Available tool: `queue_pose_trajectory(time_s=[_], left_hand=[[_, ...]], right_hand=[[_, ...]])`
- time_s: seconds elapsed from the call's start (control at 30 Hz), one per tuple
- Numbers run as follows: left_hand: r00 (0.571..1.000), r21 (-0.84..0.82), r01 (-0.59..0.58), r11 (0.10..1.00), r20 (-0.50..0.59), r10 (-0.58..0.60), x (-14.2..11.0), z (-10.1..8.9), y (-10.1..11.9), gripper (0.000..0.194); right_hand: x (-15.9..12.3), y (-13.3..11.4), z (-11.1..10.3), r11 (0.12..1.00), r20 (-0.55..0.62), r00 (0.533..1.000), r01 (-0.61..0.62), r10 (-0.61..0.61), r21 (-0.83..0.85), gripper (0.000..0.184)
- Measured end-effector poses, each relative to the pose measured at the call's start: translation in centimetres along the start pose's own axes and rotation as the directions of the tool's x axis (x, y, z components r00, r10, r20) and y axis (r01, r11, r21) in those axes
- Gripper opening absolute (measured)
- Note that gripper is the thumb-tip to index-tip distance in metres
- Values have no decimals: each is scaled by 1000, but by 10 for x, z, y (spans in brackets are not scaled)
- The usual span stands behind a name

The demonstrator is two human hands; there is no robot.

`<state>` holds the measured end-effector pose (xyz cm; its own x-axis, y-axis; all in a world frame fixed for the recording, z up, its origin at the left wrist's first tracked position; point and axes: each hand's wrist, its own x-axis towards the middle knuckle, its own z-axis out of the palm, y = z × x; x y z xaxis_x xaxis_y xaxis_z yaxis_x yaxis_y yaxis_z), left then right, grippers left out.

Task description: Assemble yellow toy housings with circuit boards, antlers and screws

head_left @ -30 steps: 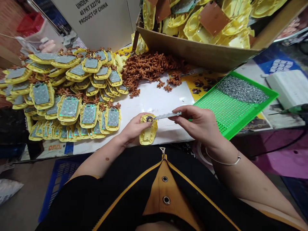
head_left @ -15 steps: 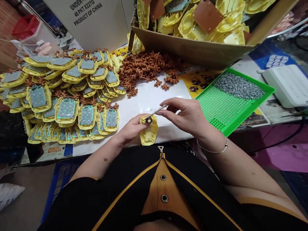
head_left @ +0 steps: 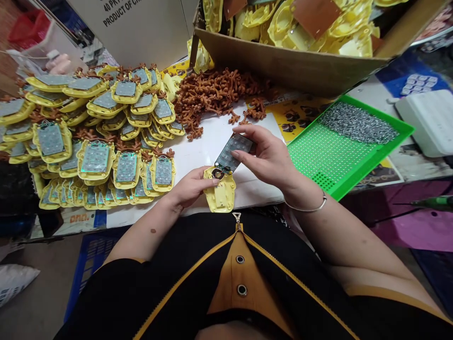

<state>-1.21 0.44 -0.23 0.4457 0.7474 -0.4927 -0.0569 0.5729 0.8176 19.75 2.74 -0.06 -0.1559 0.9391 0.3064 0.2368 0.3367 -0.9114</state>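
Near the table's front edge, my left hand (head_left: 193,188) grips a yellow plastic shell (head_left: 221,196) by its left side, hollow face up. A round dark part (head_left: 217,174) sits in the shell's upper end, close to my left thumb. My right hand (head_left: 265,156) pinches a circuit board (head_left: 233,151) with a grey dotted keypad face, tilted above the shell's upper right. The board's lower corner is close to the round part; whether they touch I cannot tell. Left of my hands, similar shells (head_left: 97,161) carrying grey keypads lie stacked in rows.
Brown branched plastic pieces (head_left: 219,94) lie heaped behind my hands. A green perforated tray (head_left: 304,156) with small metal screws (head_left: 357,123) stands at right. The cardboard box (head_left: 283,66) behind holds yellow shells and brown boards. A white box (head_left: 426,120) is at far right.
My right hand has turned the board from edge-on to showing its grey keypad face. The shell stays in my left hand. The view has shifted slightly.
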Motion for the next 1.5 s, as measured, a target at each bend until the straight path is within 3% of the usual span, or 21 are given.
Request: queue_pose_trajectory(time_s=[0.23, 0.47, 0.6, 0.67, 0.73, 0.8, 0.93, 1.03, 1.13, 1.33, 1.5], left_hand=[[1000, 18, 13, 1000, -11, -13, 2, 3, 0, 41], [999, 32, 7, 999, -44, -6, 3, 4, -4, 42], [998, 39, 10, 999, -57, -7, 3, 3, -6, 39], [997, 46, 1, 999, -72, 3, 3, 2, -7, 38], [996, 43, -12, 999, -83, 16, 3, 1, -8, 38], [997, 28, -17, 999, -77, 19, 3, 2, -8, 37], [997, -14, -3, 1000, -79, 1, 1, 4, -5, 33], [994, -19, -19, 1000, -108, 16, 0, 5, -4, 32], [993, -18, -40, 999, -111, 38, 0, 5, -4, 38], [989, -5, -51, 999, -140, 50, -1, 3, -5, 40], [995, -11, -57, 998, -87, 56, -3, 1, -4, 37]], right_hand=[[4, 8, 10, 1000, -35, 999, 12, -12, 2, 38], [1, 5, 14, 994, -120, 987, -108, 109, 17, 45], [-4, -5, 3, 971, -43, 970, -240, 240, 11, 22], [-7, -7, -6, 964, 49, 965, -261, 259, 47, 30], [-11, -7, -15, 967, 159, 964, -232, 214, 104, 50], [-13, -7, -23, 978, 234, 961, -175, 144, 115, 59], [-15, -11, -28, 993, 170, 985, -8, 27, -114, 33], [-15, -14, -26, 923, 90, 992, 114, -87, -367, 20], [-15, -14, -21, 848, 67, 976, 215, -209, -483, 15], [-14, -11, -8, 898, 127, 954, 298, -271, -324, 10], [-18, -7, -2, 877, 129, 920, 391, -369, -280, 12]])
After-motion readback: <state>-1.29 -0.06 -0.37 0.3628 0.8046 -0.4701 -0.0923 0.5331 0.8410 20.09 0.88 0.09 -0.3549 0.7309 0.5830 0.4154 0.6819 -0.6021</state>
